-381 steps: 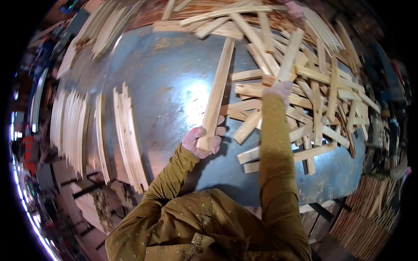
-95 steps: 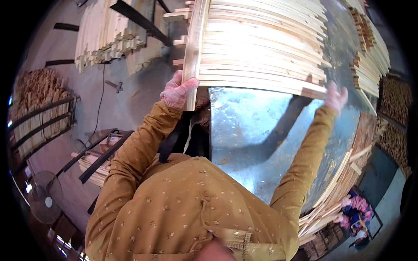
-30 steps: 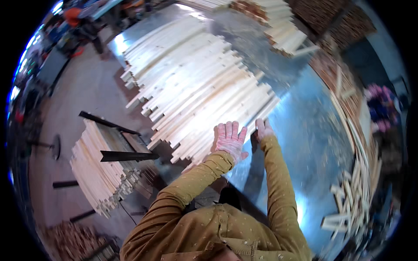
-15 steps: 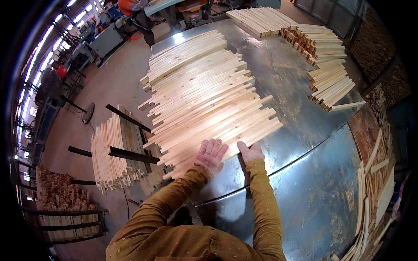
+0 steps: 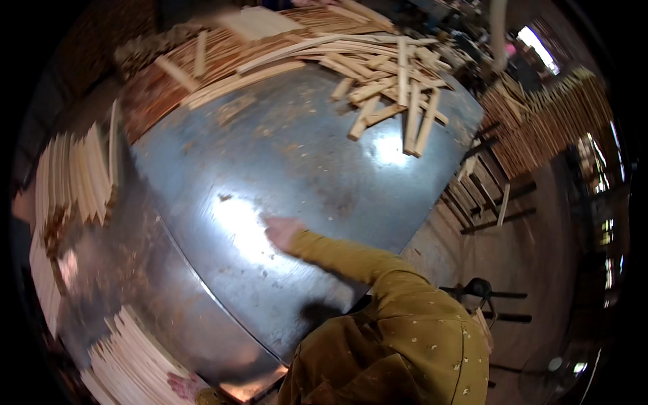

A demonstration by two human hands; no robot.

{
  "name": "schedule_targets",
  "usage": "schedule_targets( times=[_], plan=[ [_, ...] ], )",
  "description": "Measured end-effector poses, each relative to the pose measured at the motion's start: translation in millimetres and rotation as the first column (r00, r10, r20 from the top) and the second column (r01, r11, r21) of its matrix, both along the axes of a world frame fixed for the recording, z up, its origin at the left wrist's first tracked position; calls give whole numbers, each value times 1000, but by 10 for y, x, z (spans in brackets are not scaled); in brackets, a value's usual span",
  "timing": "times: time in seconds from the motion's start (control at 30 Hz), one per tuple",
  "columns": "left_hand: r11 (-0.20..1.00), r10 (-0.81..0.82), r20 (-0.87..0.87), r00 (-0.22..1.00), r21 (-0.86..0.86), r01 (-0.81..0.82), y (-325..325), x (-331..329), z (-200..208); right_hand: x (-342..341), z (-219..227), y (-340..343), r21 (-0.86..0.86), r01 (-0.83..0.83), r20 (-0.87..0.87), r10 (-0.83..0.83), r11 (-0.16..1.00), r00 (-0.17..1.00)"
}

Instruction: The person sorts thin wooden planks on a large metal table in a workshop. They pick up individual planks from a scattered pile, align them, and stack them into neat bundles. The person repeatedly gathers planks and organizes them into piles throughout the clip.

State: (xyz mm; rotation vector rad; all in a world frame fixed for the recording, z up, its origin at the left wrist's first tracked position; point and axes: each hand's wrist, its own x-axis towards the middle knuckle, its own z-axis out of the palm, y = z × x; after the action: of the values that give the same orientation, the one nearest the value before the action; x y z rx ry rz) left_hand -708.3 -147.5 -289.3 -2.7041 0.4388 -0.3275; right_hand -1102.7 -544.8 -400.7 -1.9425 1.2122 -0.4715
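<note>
Wooden strips (image 5: 135, 361), pale, laid side by side in a row at the lower left, on the metal tabletop (image 5: 324, 169). My left hand (image 5: 187, 387) is at the row's right-hand edge, fingers against the outermost strip; gripping or only pressing, can't tell, since it's small and near the rim. My right hand (image 5: 283, 233) is out over the bare metal, well apart from that row: blurred, fingers extended, looks loosely open, nothing visible in it. Touching the metal or just above it, can't tell. Mustard sleeve (image 5: 351, 260) on that arm, running in from the lower right.

Tabletop is grey-blue, scuffed, shiny patches, some scattered chips. Curved seam (image 5: 202, 282) crosses it between my two hands. Loose pile (image 5: 403, 77) of short pieces toward the far right side of the table, criss-crossed, several overlapping. Bundle of pale sticks (image 5: 77, 172) at the left edge, ends facing the table's middle. Reddish-brown board (image 5: 152, 115) along the far side, long thin lengths lying on and beside it. Off the table, right: tall stack of brown slats (image 5: 553, 121), beyond the table's corner.
</note>
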Motion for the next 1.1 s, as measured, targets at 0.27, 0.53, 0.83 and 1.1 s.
schedule_targets(
  times=[0.27,0.53,0.83,1.1],
  plan=[
    [865,-441,-642,628,-491,105,-2208,-1129,916,-2891,1904,-526,-302,791,-518,-788,532,332],
    [552,-781,-443,-441,-820,-153,-4266,-4838,535,-3817,1273,-2216,-216,798,-398,-797,563,454],
    [938,-345,-597,-724,-199,-284,-5528,-6473,606,-4524,2160,-1304,408,434,132,-522,803,842],
    [668,-605,-654,-455,-728,158,-4594,-6195,847,-5203,1494,-3287,391,868,19,-945,307,326]
  ],
)
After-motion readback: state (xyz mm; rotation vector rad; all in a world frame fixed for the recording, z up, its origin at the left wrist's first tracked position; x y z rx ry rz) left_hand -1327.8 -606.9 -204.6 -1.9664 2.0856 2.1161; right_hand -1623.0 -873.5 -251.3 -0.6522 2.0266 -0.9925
